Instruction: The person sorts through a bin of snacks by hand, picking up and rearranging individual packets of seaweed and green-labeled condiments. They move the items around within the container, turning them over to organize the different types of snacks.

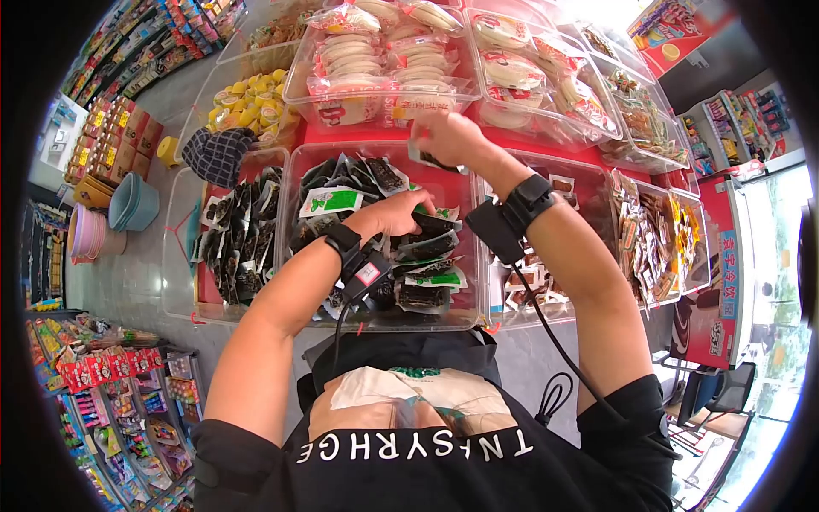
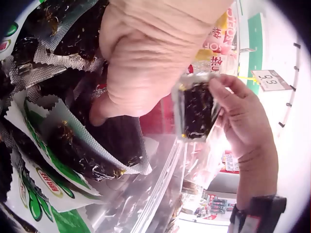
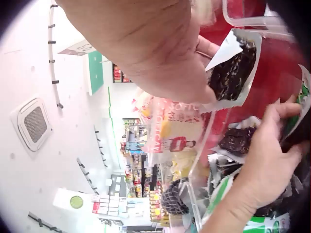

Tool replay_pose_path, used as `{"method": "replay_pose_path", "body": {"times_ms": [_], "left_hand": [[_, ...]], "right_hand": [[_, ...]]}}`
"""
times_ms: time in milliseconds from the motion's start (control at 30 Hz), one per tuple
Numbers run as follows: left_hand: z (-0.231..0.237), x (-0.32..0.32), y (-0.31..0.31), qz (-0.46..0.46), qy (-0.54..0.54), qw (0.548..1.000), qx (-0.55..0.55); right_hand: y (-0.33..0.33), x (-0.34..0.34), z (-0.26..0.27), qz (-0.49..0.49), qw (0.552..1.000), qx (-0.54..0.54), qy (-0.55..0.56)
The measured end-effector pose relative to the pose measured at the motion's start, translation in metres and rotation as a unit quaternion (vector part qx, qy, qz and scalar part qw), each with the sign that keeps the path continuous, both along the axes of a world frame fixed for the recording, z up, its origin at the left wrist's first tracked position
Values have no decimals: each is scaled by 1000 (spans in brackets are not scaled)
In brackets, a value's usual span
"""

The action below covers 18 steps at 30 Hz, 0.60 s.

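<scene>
My right hand (image 1: 454, 141) is raised over the back of the middle bin, pinching a small clear-and-white snack packet (image 2: 197, 109) with dark, seed-flecked food inside. My left hand (image 1: 392, 215) reaches down into that bin (image 1: 294, 183). Its thumb and fingers grip a dark snack packet with green print (image 3: 303, 104) at the right side of the pile; part of this packet lies hidden under the hand. More dark packets (image 1: 426, 247) lie in an overlapping row in front of the fingers. A white-and-green packet (image 1: 331, 202) rests on the heap to the left.
Another bin of dark packets (image 1: 247, 243) stands at left, with a checked cloth (image 1: 219, 156) at its back edge. Bins of wrapped bread (image 1: 350, 60) rise behind. Brown stick-shaped packets (image 1: 640, 235) fill a bin at right. Cables hang from both wrist cameras.
</scene>
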<state>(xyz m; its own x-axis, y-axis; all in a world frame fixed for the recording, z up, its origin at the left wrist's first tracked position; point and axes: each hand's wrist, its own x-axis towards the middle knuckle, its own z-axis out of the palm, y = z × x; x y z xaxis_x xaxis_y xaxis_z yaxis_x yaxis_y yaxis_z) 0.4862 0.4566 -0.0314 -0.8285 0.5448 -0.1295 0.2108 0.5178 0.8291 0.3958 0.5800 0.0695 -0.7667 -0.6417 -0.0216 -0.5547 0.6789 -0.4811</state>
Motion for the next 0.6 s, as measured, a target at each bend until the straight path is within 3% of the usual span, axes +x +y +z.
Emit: {"method": "replay_pose_path", "body": {"times_ms": [100, 200, 267, 367, 467, 567, 600], "left_hand": [[10, -3, -1, -18, -102, 995, 12], [2, -4, -4, -39, -114, 991, 65], [18, 0, -2, -46, -83, 995, -1], [12, -4, -5, -62, -73, 995, -30], [9, -6, -8, -90, -65, 993, -33], [13, -2, -7, -104, -46, 992, -49], [16, 2, -6, -104, -39, 992, -56]], "right_hand": [[2, 13, -25, 38, 995, 90, -3], [3, 13, -41, 101, 986, 122, -57], [6, -2, -45, 181, 966, 170, -74], [19, -2, -55, 114, 993, 12, -13], [10, 2, -54, 22, 995, 3, -94], [4, 6, -95, 63, 994, -61, -59], [4, 6, -110, 57, 997, -31, -50]]}}
